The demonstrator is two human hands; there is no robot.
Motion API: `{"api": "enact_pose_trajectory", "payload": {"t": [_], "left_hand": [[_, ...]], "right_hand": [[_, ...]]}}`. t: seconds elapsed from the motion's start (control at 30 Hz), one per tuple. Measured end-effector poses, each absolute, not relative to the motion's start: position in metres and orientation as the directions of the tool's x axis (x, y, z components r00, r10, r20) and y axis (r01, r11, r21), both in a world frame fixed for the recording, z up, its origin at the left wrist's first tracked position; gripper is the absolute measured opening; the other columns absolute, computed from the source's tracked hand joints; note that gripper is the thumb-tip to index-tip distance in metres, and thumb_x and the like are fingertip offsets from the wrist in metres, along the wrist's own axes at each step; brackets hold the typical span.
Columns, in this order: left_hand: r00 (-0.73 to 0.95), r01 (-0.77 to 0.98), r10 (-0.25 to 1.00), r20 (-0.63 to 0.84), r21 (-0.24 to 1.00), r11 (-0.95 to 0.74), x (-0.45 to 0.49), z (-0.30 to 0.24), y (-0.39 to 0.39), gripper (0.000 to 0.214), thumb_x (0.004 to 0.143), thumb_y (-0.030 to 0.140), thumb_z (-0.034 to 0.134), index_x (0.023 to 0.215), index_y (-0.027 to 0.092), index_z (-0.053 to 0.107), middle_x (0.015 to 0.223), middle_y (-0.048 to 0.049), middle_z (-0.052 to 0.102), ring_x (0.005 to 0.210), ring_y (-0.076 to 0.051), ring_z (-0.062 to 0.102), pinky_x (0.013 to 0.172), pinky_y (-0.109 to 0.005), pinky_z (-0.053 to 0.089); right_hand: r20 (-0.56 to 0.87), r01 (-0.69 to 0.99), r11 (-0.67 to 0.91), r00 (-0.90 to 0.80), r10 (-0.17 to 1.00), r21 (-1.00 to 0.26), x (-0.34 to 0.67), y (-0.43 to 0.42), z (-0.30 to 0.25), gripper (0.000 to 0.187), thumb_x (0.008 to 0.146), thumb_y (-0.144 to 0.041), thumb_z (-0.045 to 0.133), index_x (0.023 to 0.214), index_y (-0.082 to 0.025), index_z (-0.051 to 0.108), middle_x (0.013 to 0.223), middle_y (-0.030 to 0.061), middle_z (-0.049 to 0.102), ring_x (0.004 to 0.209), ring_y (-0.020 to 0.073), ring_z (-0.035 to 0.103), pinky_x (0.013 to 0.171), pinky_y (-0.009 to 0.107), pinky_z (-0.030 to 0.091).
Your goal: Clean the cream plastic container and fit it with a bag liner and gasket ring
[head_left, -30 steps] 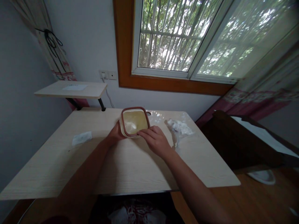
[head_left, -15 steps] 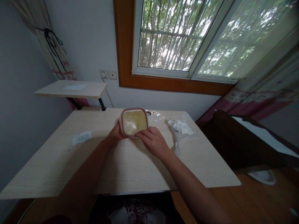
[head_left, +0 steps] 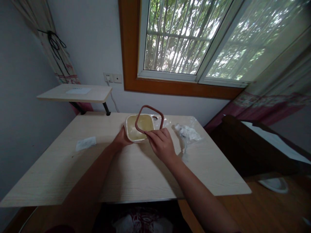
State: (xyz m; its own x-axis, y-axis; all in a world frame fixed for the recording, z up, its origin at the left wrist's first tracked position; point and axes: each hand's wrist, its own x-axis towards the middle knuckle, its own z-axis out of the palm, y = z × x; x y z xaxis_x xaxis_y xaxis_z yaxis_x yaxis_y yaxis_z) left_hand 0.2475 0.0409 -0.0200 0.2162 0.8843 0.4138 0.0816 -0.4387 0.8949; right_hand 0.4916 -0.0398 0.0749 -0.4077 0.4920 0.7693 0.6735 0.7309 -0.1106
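Observation:
My left hand point(head_left: 120, 139) is wrapped round the left side of a small cream square bin point(head_left: 127, 125), whose open top faces me. A brownish-pink rim ring point(head_left: 153, 110) is tilted up above the bin, apart from most of its edge. My right hand point(head_left: 160, 143) pinches the ring's lower edge between thumb and fingers. The bin's pale yellow inside shows through the ring. The fingertips of my left hand are hidden behind the bin.
A crumpled clear plastic bag point(head_left: 188, 132) lies on the wooden table point(head_left: 145, 181) to the right. On the left lies a small white packet point(head_left: 86, 143). A raised shelf point(head_left: 97, 94) stands at the back left, below a wall socket point(head_left: 112, 77).
The ring has come off the bin's rim. My right hand has lifted it up and to the right, while my left hand has kept its hold on the bin.

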Motion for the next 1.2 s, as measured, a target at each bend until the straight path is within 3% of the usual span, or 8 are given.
{"api": "enact_pose_trajectory", "payload": {"t": [0.3,0.43,0.57,0.83,0.93,1.03,1.1,1.2], "left_hand": [[0.248,0.048,0.877,0.411,0.899,-0.435,0.252,-0.019,0.043,0.120,0.053,0.043,0.096,0.152,0.016,0.033,0.149,-0.0238,0.050,0.136,-0.043,0.051,0.115,-0.061,0.040],[0.304,0.122,0.870,0.387,0.890,-0.438,0.248,-0.022,0.046,0.111,0.059,0.044,0.093,0.149,0.013,0.038,0.147,-0.0239,0.052,0.138,-0.042,0.049,0.118,-0.060,0.037],[0.357,0.171,0.877,0.321,0.901,-0.399,0.244,-0.026,0.051,0.108,0.061,0.044,0.092,0.149,0.012,0.039,0.148,-0.0233,0.053,0.138,-0.041,0.049,0.120,-0.058,0.036],[0.373,0.259,0.900,0.225,0.906,-0.334,0.243,-0.021,0.047,0.124,0.058,0.044,0.093,0.157,0.012,0.027,0.157,-0.0231,0.041,0.147,-0.043,0.036,0.125,-0.057,0.025],[0.406,0.182,0.884,0.231,0.928,-0.325,0.235,-0.028,0.043,0.131,0.062,0.043,0.091,0.163,0.019,0.011,0.161,-0.0224,0.033,0.150,-0.043,0.031,0.123,-0.057,0.030],[0.337,0.133,0.901,0.274,0.933,-0.333,0.224,-0.037,0.042,0.128,0.070,0.042,0.086,0.163,0.025,0.000,0.164,-0.0227,0.024,0.153,-0.041,0.024,0.117,-0.060,0.037],[0.232,0.142,0.905,0.356,0.908,-0.394,0.217,-0.037,0.041,0.115,0.075,0.040,0.080,0.163,0.027,0.005,0.160,-0.0224,0.030,0.151,-0.038,0.030,0.111,-0.059,0.044],[-0.007,0.281,0.815,0.580,0.783,-0.555,0.212,-0.022,0.035,0.075,0.085,0.032,0.067,0.154,0.025,0.037,0.141,-0.0171,0.049,0.133,-0.029,0.052,0.103,-0.051,0.052]], "right_hand": [[0.798,0.700,0.617,-0.112,0.593,-0.360,0.507,-0.029,0.077,0.023,0.097,-0.022,0.060,0.118,-0.027,0.069,0.102,0.0073,0.073,0.096,0.0267,0.063,0.085,0.046,0.053],[0.736,0.678,0.545,-0.008,0.677,-0.494,0.518,-0.025,0.069,0.020,0.097,-0.025,0.058,0.113,-0.026,0.070,0.100,0.0072,0.072,0.091,0.0243,0.065,0.078,0.040,0.056],[0.712,0.668,0.508,0.048,0.700,-0.544,0.523,-0.024,0.064,0.019,0.096,-0.025,0.059,0.111,-0.024,0.070,0.100,0.0070,0.072,0.086,0.0222,0.066,0.072,0.036,0.056],[0.711,0.678,0.496,0.057,0.701,-0.543,0.521,-0.026,0.070,0.018,0.094,-0.026,0.062,0.109,-0.022,0.070,0.094,0.0046,0.072,0.077,0.0184,0.065,0.068,0.032,0.054],[0.734,0.686,0.515,0.040,0.678,-0.514,0.518,-0.027,0.072,0.016,0.094,-0.026,0.063,0.109,-0.022,0.070,0.095,0.0048,0.072,0.074,0.0178,0.064,0.071,0.033,0.054],[0.762,0.705,0.547,-0.013,0.647,-0.452,0.516,-0.029,0.071,0.015,0.095,-0.024,0.062,0.109,-0.023,0.069,0.093,0.0046,0.072,0.077,0.0189,0.065,0.075,0.035,0.054],[0.775,0.714,0.576,-0.075,0.628,-0.398,0.514,-0.030,0.069,0.017,0.096,-0.023,0.061,0.110,-0.024,0.069,0.092,0.0050,0.072,0.081,0.0204,0.065,0.078,0.037,0.053],[0.786,0.720,0.620,-0.173,0.594,-0.311,0.511,-0.031,0.066,0.022,0.096,-0.021,0.061,0.116,-0.024,0.067,0.096,0.0069,0.073,0.085,0.0226,0.065,0.080,0.040,0.052]]}}
